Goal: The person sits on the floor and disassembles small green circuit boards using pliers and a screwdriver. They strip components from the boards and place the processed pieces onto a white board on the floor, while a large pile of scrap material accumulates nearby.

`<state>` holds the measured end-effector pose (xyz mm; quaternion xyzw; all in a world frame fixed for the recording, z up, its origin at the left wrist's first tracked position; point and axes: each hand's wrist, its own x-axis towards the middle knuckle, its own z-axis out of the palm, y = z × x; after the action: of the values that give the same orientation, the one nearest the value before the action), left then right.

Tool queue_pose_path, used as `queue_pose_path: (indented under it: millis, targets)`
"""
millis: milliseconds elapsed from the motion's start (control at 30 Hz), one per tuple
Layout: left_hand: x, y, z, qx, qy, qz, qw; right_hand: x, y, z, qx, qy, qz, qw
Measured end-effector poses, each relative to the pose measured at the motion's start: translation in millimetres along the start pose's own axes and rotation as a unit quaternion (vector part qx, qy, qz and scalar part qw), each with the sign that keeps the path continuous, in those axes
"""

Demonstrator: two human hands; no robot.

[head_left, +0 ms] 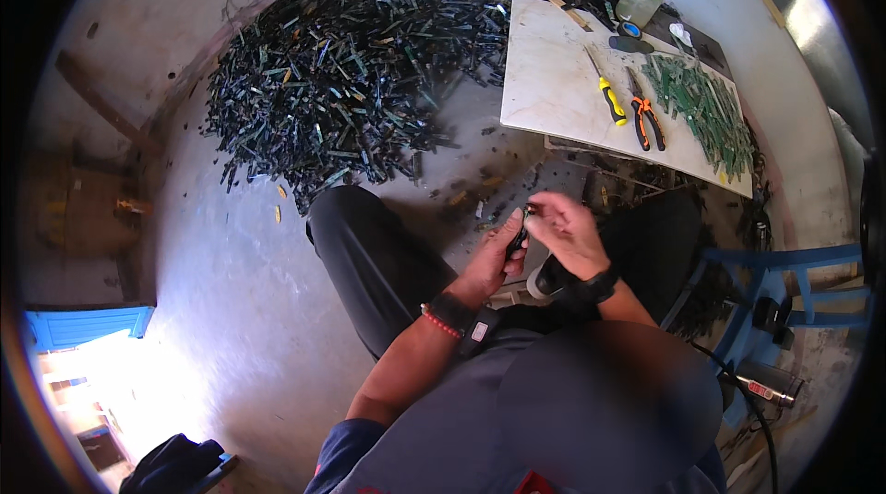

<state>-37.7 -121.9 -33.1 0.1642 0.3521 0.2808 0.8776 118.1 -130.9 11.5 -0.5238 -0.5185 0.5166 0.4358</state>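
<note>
Meanwhile, a small dark strip (517, 240) is being pinched above the lap by the left hand (496, 259) while the right hand (565, 231) is nipping its top end, with a board surface (554, 78) carrying pliers (646, 115) nearby.

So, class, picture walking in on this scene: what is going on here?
A seated person holds a small dark stick-like piece in the left hand, while the right hand pinches its upper end. In front lies a pale board carrying a yellow-handled screwdriver, orange-handled pliers and a row of green strips. A large heap of dark similar pieces covers the concrete floor beyond the knee.
</note>
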Motion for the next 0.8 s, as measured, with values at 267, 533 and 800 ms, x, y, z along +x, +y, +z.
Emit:
queue_pose_path:
  millis: [267, 533, 800]
  targets:
    - [3.5, -2.4, -2.7, -0.023, -0.007, -0.052, 0.998, 3.9, 4.3, 0.6, 0.010, 0.038, 0.052, 0.998]
    - [-1.5, 3.2, -5.7, -0.020, 0.008, -0.053, 0.998, 2.6, 13.0, -6.4, 0.104, 0.009, 0.017, 0.994]
    - [-3.7, 1.6, -2.2, -0.021, 0.008, -0.039, 0.999, 3.8, 18.1, -13.2, 0.162, -0.002, 0.092, 0.983]
